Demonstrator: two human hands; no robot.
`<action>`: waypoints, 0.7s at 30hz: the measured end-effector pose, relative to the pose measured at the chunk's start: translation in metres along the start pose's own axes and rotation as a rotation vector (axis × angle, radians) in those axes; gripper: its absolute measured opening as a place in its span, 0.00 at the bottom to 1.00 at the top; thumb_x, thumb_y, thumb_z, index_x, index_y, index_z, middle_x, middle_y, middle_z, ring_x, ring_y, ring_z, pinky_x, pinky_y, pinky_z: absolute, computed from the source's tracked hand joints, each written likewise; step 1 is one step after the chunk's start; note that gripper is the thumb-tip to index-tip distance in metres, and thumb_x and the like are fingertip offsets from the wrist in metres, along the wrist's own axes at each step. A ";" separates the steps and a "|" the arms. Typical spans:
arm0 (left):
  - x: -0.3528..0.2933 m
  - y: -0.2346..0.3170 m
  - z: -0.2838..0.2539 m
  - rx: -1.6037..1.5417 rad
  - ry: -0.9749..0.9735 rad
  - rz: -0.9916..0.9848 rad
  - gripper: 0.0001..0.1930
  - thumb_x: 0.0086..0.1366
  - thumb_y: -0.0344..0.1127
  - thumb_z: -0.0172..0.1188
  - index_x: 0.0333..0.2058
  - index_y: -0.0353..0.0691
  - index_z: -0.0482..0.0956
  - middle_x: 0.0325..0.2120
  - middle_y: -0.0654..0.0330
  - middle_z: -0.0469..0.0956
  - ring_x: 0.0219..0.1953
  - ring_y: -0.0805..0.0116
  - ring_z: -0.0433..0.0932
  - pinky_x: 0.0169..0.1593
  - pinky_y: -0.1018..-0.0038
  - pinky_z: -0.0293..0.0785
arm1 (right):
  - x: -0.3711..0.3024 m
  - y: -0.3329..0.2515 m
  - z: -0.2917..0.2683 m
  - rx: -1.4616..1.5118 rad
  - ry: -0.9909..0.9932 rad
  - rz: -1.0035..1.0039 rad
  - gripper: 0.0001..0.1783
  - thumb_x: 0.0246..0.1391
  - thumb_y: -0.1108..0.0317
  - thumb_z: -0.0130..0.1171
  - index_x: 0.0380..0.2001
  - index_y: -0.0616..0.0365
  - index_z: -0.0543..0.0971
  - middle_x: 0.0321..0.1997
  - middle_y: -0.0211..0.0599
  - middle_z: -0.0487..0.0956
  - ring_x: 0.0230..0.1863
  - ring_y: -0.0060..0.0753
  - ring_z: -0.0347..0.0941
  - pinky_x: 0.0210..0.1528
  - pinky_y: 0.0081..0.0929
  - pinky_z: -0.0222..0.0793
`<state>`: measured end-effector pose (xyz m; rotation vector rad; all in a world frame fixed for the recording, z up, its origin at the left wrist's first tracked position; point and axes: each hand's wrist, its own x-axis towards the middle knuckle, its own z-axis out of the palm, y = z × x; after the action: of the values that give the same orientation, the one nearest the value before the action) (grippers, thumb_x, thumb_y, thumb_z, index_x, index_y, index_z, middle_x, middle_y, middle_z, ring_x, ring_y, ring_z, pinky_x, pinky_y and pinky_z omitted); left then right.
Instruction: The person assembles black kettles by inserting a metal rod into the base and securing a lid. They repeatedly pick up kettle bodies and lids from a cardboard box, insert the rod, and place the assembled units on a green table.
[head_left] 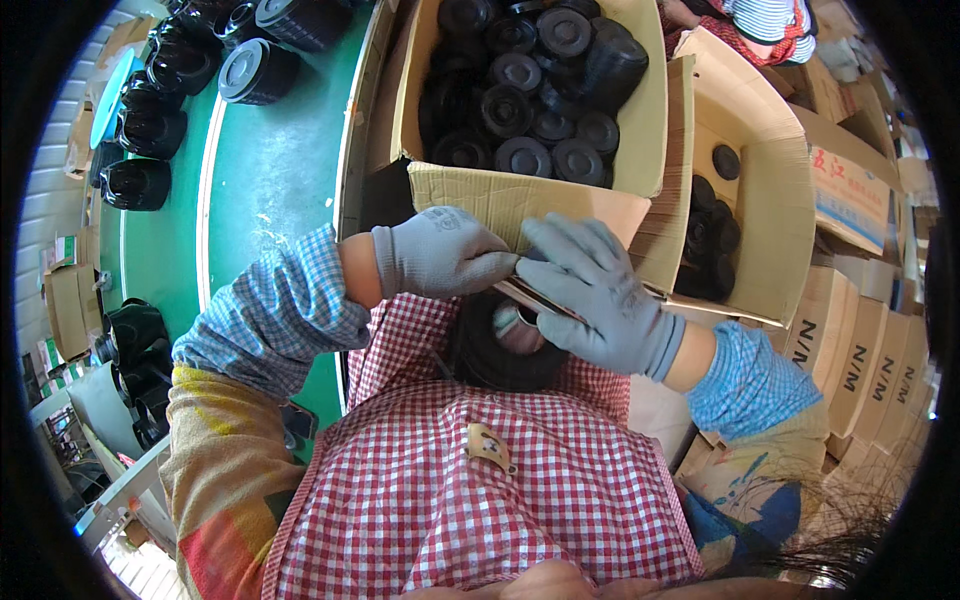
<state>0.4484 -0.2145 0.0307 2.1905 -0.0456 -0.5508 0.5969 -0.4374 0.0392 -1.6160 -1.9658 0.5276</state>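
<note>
From where I'm standing, the person's two grey-gloved hands are meeting just above the lap. The left hand (445, 255) is closing its thumb and fingers in a pinch on one end of a thin flat piece (537, 299). The right hand (605, 300) is reaching across from the other side, half open, its fingers nearly straight and slightly blurred; it is touching the piece, but I cannot tell whether it is gripping. The piece is sitting between the hands, over one thick black ring (480, 352) that is resting in the lap, and one shiny round part (518, 332) is showing inside the ring.

Two open cartons are standing beyond the hands: the larger carton (642, 120) is holding over a dozen black round parts (517, 72), too overlapped for an exact count, and the smaller carton (775, 200) is holding a heap of black discs (708, 225), with one disc lying apart. One turquoise disc (108, 105) is standing out among glossy black pieces (138, 185) on the green worktop (270, 165)
</note>
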 end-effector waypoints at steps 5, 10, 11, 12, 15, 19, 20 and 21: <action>0.042 -0.021 0.004 0.074 0.033 0.133 0.19 0.63 0.50 0.56 0.34 0.39 0.85 0.28 0.46 0.82 0.34 0.45 0.82 0.44 0.56 0.76 | 0.010 -0.041 0.018 0.235 -0.052 0.246 0.40 0.66 0.47 0.49 0.74 0.55 0.56 0.77 0.56 0.53 0.78 0.58 0.46 0.77 0.57 0.33; 0.103 -0.058 0.021 -0.088 -0.014 0.259 0.16 0.67 0.43 0.57 0.42 0.37 0.82 0.39 0.47 0.82 0.41 0.51 0.82 0.43 0.58 0.79 | 0.053 -0.049 0.019 0.456 -0.117 0.129 0.43 0.70 0.41 0.40 0.77 0.55 0.46 0.79 0.56 0.49 0.78 0.50 0.50 0.77 0.52 0.38; 0.104 -0.067 0.028 -0.162 0.069 0.349 0.16 0.67 0.42 0.56 0.45 0.36 0.82 0.42 0.48 0.82 0.42 0.53 0.82 0.44 0.58 0.80 | 0.048 -0.036 0.026 0.636 -0.029 0.118 0.44 0.70 0.40 0.39 0.77 0.55 0.44 0.79 0.57 0.48 0.77 0.48 0.51 0.77 0.49 0.40; 0.093 -0.060 0.035 -0.324 0.364 0.307 0.13 0.66 0.38 0.58 0.43 0.36 0.82 0.43 0.50 0.81 0.43 0.56 0.82 0.46 0.60 0.79 | 0.040 -0.027 0.027 0.821 0.077 0.111 0.44 0.71 0.39 0.38 0.77 0.55 0.43 0.79 0.57 0.48 0.77 0.46 0.52 0.76 0.46 0.43; 0.030 -0.048 0.032 0.358 1.193 0.322 0.11 0.68 0.32 0.58 0.44 0.32 0.80 0.47 0.50 0.80 0.42 0.57 0.81 0.49 0.63 0.79 | 0.029 -0.019 0.024 1.315 0.088 0.228 0.46 0.70 0.36 0.33 0.78 0.55 0.39 0.80 0.53 0.46 0.78 0.41 0.50 0.75 0.36 0.48; -0.022 0.065 0.039 -0.006 0.577 0.951 0.16 0.67 0.47 0.59 0.42 0.41 0.82 0.40 0.57 0.82 0.41 0.60 0.82 0.47 0.63 0.78 | 0.038 -0.021 0.023 1.539 0.060 0.339 0.57 0.59 0.20 0.29 0.78 0.47 0.38 0.81 0.49 0.44 0.79 0.52 0.44 0.77 0.44 0.42; -0.015 0.082 0.055 0.069 0.533 0.881 0.17 0.66 0.51 0.59 0.39 0.43 0.83 0.37 0.57 0.81 0.39 0.59 0.81 0.46 0.61 0.77 | 0.043 -0.022 0.022 1.511 0.052 0.356 0.63 0.52 0.13 0.30 0.78 0.44 0.39 0.81 0.48 0.43 0.79 0.55 0.43 0.78 0.45 0.36; -0.004 0.078 0.069 0.070 0.513 0.870 0.16 0.66 0.52 0.59 0.37 0.45 0.82 0.34 0.59 0.80 0.37 0.61 0.80 0.44 0.62 0.76 | 0.039 -0.020 0.026 1.481 0.069 0.264 0.56 0.59 0.19 0.26 0.78 0.45 0.39 0.81 0.51 0.45 0.79 0.54 0.46 0.76 0.49 0.45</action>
<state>0.4292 -0.3140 0.0537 2.0552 -0.7043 0.4987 0.5601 -0.4027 0.0371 -0.8129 -0.7427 1.4994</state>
